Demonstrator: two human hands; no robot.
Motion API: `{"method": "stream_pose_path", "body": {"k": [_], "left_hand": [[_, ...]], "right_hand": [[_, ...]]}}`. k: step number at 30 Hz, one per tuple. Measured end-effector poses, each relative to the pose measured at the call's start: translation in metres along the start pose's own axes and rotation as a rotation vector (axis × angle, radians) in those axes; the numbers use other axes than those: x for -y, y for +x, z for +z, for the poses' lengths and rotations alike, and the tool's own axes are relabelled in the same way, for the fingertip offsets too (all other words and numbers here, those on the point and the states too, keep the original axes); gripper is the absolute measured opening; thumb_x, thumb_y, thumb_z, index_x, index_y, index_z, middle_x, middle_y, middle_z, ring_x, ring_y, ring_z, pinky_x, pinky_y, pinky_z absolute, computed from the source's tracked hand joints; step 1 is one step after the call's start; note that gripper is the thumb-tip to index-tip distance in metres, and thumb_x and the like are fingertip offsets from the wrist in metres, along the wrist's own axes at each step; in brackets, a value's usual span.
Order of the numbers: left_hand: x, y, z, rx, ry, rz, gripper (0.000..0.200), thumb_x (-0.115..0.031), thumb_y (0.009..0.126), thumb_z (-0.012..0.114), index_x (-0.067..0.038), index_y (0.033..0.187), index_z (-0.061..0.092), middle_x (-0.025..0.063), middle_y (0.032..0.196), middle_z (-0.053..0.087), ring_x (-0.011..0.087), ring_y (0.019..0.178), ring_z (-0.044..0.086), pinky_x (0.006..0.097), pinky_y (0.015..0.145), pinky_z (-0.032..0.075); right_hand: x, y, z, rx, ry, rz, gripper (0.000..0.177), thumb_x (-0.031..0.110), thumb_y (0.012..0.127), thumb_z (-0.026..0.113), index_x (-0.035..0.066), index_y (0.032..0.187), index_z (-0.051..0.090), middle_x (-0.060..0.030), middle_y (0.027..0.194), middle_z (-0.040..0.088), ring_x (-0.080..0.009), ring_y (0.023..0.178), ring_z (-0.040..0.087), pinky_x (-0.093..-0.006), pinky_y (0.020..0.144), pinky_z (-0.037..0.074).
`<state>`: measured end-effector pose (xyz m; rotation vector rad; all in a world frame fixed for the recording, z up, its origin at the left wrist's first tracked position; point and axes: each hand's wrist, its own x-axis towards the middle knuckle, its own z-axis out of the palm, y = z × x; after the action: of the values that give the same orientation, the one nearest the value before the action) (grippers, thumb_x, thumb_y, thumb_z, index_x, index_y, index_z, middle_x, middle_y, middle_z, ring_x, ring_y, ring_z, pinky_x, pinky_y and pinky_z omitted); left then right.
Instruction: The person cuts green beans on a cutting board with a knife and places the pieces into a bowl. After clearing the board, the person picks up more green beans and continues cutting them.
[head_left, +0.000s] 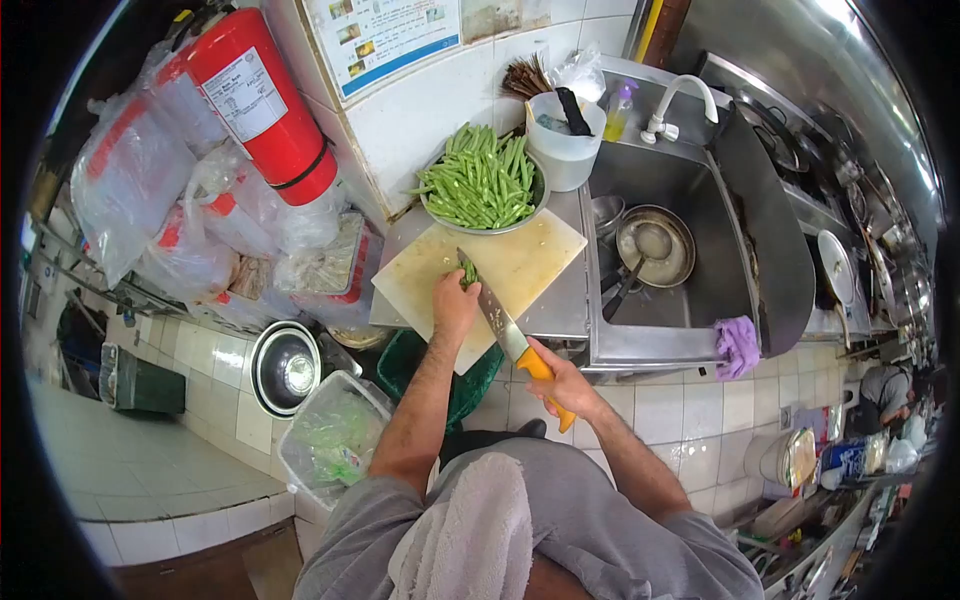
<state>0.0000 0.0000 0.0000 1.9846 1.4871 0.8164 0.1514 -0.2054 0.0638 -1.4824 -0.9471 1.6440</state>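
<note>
Green beans (pixel 467 270) lie bunched on the cutting board (pixel 530 262), pinned under the curled fingers of the left hand (pixel 455 305). Right hand (pixel 560 385) grips the orange handle of a knife (pixel 505 330), its blade angled toward the bunch. Behind the board, touching its far edge, a bowl (pixel 536 200) holds more beans. A sink (pixel 700 190) sits beside the board, holding a pan (pixel 680 262).

A small bunch of green beans (pixel 468 272) is lying on the pale, stained cutting board (pixel 525 262), mostly covered by the left hand (pixel 455 305) that is gripping it. An orange-handled knife (pixel 503 327) is slanting just beside it, tip by the beans, handle clasped in the right hand (pixel 562 385).
</note>
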Motion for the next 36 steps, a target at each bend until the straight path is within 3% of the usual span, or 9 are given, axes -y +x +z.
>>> {"method": "stream_pose_path", "body": {"k": [5, 13, 15, 16, 19, 22, 27, 31, 36], "left_hand": [[-0.039, -0.020, -0.008, -0.130, -0.309, -0.160, 0.049, -0.017, 0.076, 0.076, 0.005, 0.117, 0.060, 0.0148, 0.092, 0.065, 0.0206, 0.079, 0.063, 0.0321, 0.071, 0.052], [-0.107, 0.051, -0.054, -0.293, -0.454, 0.000, 0.045, -0.018, 0.079, 0.073, 0.006, 0.115, 0.060, 0.0146, 0.100, 0.061, 0.0210, 0.083, 0.062, 0.0330, 0.072, 0.051], [-0.115, 0.078, -0.053, -0.308, -0.370, 0.050, 0.045, -0.019, 0.080, 0.072, 0.005, 0.115, 0.060, 0.0153, 0.102, 0.061, 0.0211, 0.083, 0.062, 0.0331, 0.071, 0.051], [-0.123, 0.089, -0.053, -0.297, -0.348, 0.055, 0.041, -0.018, 0.081, 0.071, 0.005, 0.113, 0.060, 0.0165, 0.104, 0.060, 0.0234, 0.085, 0.061, 0.0346, 0.073, 0.051], [-0.120, 0.121, -0.034, -0.251, -0.120, 0.138, 0.040, -0.020, 0.082, 0.070, 0.005, 0.113, 0.061, 0.0177, 0.110, 0.059, 0.0275, 0.094, 0.060, 0.0377, 0.081, 0.049], [-0.113, 0.136, -0.022, -0.215, 0.197, 0.374, 0.033, -0.018, 0.082, 0.069, 0.003, 0.106, 0.063, 0.0182, 0.108, 0.058, 0.0319, 0.100, 0.056, 0.0412, 0.086, 0.046], [-0.143, 0.167, -0.031, -0.168, 0.163, 0.319, 0.018, -0.018, 0.082, 0.067, -0.005, 0.094, 0.068, 0.0132, 0.103, 0.059, 0.0319, 0.103, 0.053, 0.0438, 0.090, 0.042], [-0.163, 0.209, -0.010, 0.078, 0.478, 0.219, 0.027, -0.028, 0.082, 0.068, -0.009, 0.101, 0.069, 0.0113, 0.114, 0.057, 0.0286, 0.114, 0.048, 0.0519, 0.095, 0.036], [-0.178, 0.241, 0.010, 0.320, 0.705, 0.123, 0.042, -0.035, 0.082, 0.067, -0.009, 0.115, 0.065, 0.0088, 0.130, 0.052, 0.0261, 0.127, 0.040, 0.0524, 0.102, 0.028]], "right_hand": [[0.028, -0.027, -0.027, 0.041, -0.206, -0.060, 0.077, 0.003, 0.086, 0.060, 0.021, 0.150, 0.023, -0.0038, 0.084, 0.058, -0.0077, 0.046, 0.046, -0.0249, 0.044, 0.042], [0.109, -0.011, -0.047, -0.042, -0.371, -0.156, 0.075, 0.005, 0.086, 0.060, 0.023, 0.150, 0.025, -0.0068, 0.100, 0.062, -0.0080, 0.047, 0.047, -0.0256, 0.048, 0.046], [0.122, 0.004, -0.056, -0.133, -0.547, -0.267, 0.073, 0.009, 0.086, 0.060, 0.022, 0.149, 0.025, -0.0113, 0.103, 0.064, -0.0131, 0.057, 0.055, -0.0292, 0.058, 0.051], [0.116, 0.018, -0.061, -0.200, -0.612, -0.469, 0.072, 0.010, 0.087, 0.059, 0.021, 0.149, 0.024, -0.0186, 0.107, 0.065, -0.0248, 0.076, 0.066, -0.0354, 0.074, 0.053], [0.128, 0.032, -0.072, -0.273, -0.750, -0.439, 0.072, 0.010, 0.086, 0.057, 0.021, 0.149, 0.022, -0.0261, 0.114, 0.061, -0.0418, 0.101, 0.061, -0.0435, 0.089, 0.049], [0.133, 0.035, -0.081, -0.346, -0.783, -0.349, 0.071, 0.009, 0.086, 0.057, 0.021, 0.148, 0.023, -0.0276, 0.108, 0.062, -0.0442, 0.098, 0.060, -0.0465, 0.086, 0.050], [0.129, 0.029, -0.092, -0.435, -0.716, -0.341, 0.072, 0.007, 0.085, 0.059, 0.018, 0.148, 0.025, -0.0268, 0.102, 0.064, -0.0423, 0.093, 0.063, -0.0433, 0.081, 0.050], [0.126, 0.017, -0.091, -0.482, -0.635, -0.393, 0.072, 0.005, 0.084, 0.061, 0.014, 0.147, 0.029, -0.0240, 0.104, 0.064, -0.0370, 0.093, 0.065, -0.0362, 0.080, 0.050], [0.105, 0.005, -0.095, -0.503, -0.614, -0.489, 0.073, 0.004, 0.084, 0.061, 0.015, 0.148, 0.027, -0.0259, 0.099, 0.064, -0.0406, 0.093, 0.064, -0.0405, 0.080, 0.051]]}}
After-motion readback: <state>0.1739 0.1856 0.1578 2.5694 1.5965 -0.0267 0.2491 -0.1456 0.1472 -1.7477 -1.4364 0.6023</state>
